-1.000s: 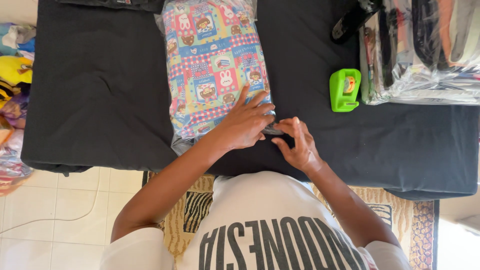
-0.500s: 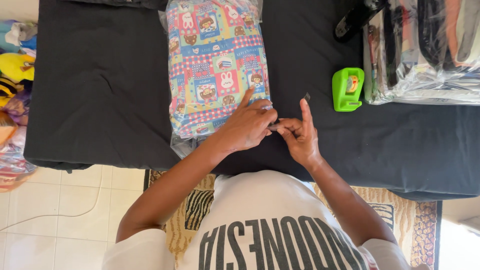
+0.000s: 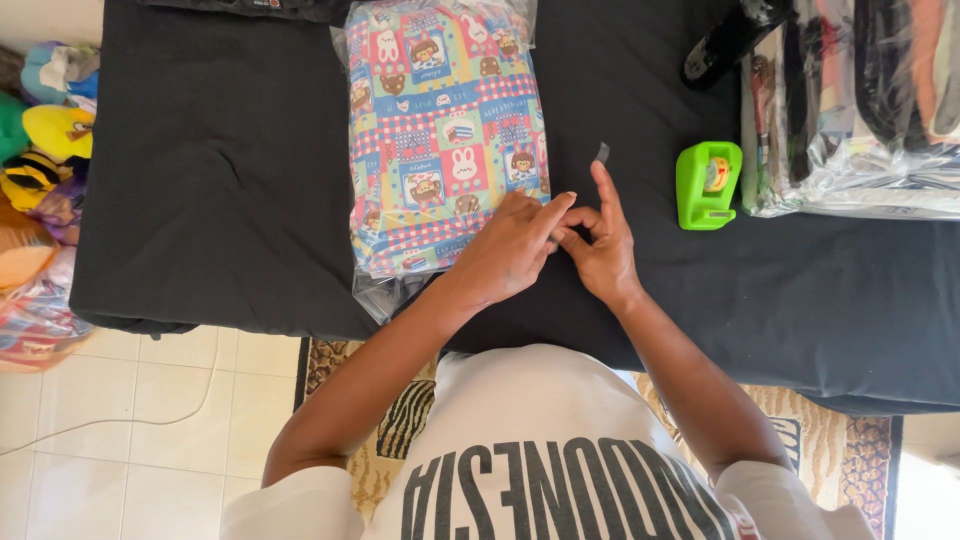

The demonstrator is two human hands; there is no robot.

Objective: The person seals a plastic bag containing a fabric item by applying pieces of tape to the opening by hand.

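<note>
Clear tape bit (image 3: 602,152) sticks on right hand (image 3: 600,245) fingertip, left hand (image 3: 510,245) pinched w/ it by bag (image 3: 445,130); next, press it down carefully.

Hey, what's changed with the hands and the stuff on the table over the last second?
The right hand has lifted its index finger, now pointing up with a small strip of tape stuck on its tip. The left hand slid slightly off the patterned package edge toward the right hand, fingertips meeting it. The package, the green tape dispenser and the plastic-wrapped bundle stayed put.
</note>
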